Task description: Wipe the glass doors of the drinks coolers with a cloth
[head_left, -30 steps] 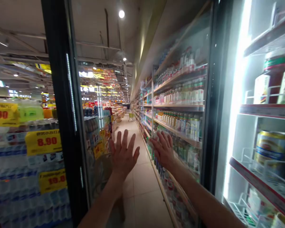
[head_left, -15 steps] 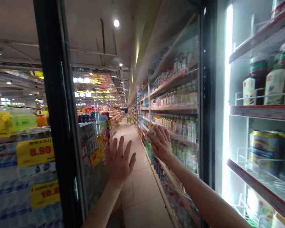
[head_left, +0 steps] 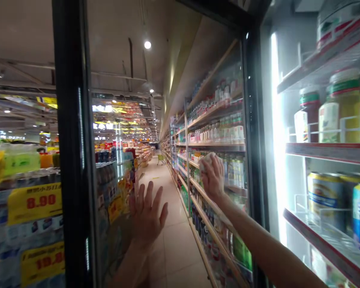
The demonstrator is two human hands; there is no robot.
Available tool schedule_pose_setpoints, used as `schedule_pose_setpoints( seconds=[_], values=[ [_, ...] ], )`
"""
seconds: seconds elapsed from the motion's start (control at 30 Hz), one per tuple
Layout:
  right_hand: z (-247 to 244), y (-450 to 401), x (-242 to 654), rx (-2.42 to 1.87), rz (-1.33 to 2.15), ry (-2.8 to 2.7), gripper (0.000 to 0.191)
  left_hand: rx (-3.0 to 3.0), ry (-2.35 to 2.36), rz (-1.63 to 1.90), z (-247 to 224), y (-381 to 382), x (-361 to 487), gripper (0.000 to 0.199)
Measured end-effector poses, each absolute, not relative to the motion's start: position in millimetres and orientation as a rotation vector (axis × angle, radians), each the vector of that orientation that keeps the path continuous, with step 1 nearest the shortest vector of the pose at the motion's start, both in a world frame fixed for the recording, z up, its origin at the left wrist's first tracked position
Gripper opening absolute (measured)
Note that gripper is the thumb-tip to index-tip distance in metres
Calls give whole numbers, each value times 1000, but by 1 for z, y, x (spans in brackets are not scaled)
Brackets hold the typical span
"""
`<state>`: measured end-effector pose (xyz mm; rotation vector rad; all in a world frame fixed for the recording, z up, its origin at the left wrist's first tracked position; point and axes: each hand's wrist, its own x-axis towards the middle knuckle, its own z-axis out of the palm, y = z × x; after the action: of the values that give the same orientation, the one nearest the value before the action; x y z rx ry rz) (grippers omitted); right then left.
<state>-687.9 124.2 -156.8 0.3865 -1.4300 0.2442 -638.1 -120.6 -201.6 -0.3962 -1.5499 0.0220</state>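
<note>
A glass door [head_left: 123,248] in a black frame stands swung out before me, and the aisle shows through it. My left hand [head_left: 148,212] lies on or close to the pane, fingers spread, with nothing in it. Higher and to the right, my right hand [head_left: 214,176] presses a crumpled whitish cloth [head_left: 204,162] toward the glass. Its fingers are bent over the cloth, hiding part of it. Whether the left palm fully touches the pane, I cannot tell.
At the right is a lit cooler with wire-fronted shelves [head_left: 327,154], bottles [head_left: 330,120] and cans [head_left: 324,196]. Left of the black door frame [head_left: 73,160] stand packs of drinks with yellow price signs [head_left: 34,202]. A green cart [head_left: 161,159] stands far down the aisle.
My right hand has moved right with the cloth across the glass. My left hand has shifted slightly down and left. The view has tilted up and turned slightly right.
</note>
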Motion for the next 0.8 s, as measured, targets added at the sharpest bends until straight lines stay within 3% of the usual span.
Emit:
schedule_pose_setpoints(
  seconds=[0.13,0.3,0.4,0.63,0.8],
  values=[
    [-154,122,-683,525,110,-1475,39,-385,-1562,13,-201,-121,-638,65],
    [-127,178,-700,19,526,-1319,44,-391,-1549,6,-202,-119,-637,60],
    [-124,163,-699,21,528,-1304,47,-387,-1538,-5,-203,-118,-638,60],
    [-206,52,-664,761,-2,-1516,50,-405,-1527,4,-204,-122,-642,56],
    [-216,101,-678,427,195,-1462,50,-415,-1562,-49,-202,-120,-638,48]
  ],
)
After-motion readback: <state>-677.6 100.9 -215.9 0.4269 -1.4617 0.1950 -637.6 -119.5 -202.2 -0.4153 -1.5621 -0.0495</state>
